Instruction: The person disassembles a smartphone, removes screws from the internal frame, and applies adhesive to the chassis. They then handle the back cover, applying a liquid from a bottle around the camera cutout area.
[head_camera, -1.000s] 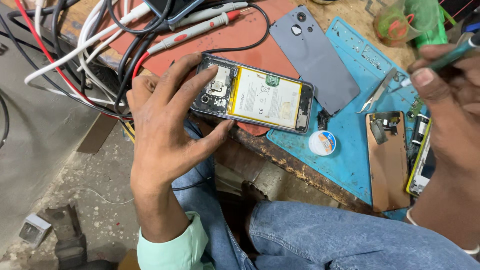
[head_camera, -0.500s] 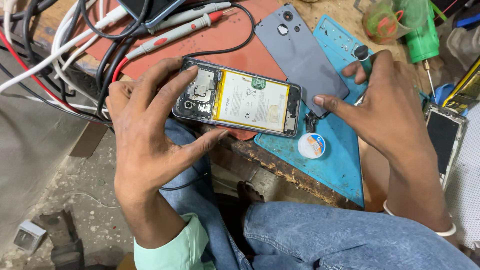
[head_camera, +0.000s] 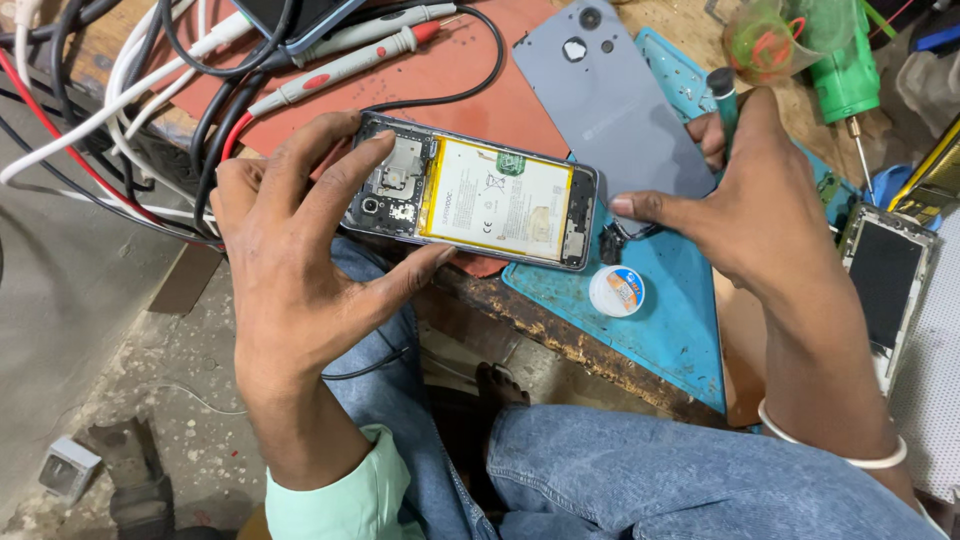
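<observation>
My left hand (head_camera: 300, 250) grips an opened phone (head_camera: 470, 190) by its left end, fingers over the top edge and thumb under it. The phone's back is off, showing a white battery with a yellow border (head_camera: 498, 198) and circuit boards. My right hand (head_camera: 745, 190) holds a dark green-handled tool (head_camera: 722, 100) and its forefinger points at a small black part (head_camera: 615, 240) just right of the phone. The grey back cover (head_camera: 615, 105) lies face down beyond the phone, partly under my right hand.
A blue work mat (head_camera: 670, 330) holds a small round white tin (head_camera: 617, 291). A red mat (head_camera: 470, 90), multimeter probes (head_camera: 340, 65) and tangled cables (head_camera: 130, 100) lie at the left. Another opened phone (head_camera: 885, 285) and a green bottle (head_camera: 845, 75) sit at the right. My jeans-clad knee is below.
My right hand came down from the upper right to the phone's right end, then shifted closer, forefinger now at the small black part. The left hand kept its grip on the phone.
</observation>
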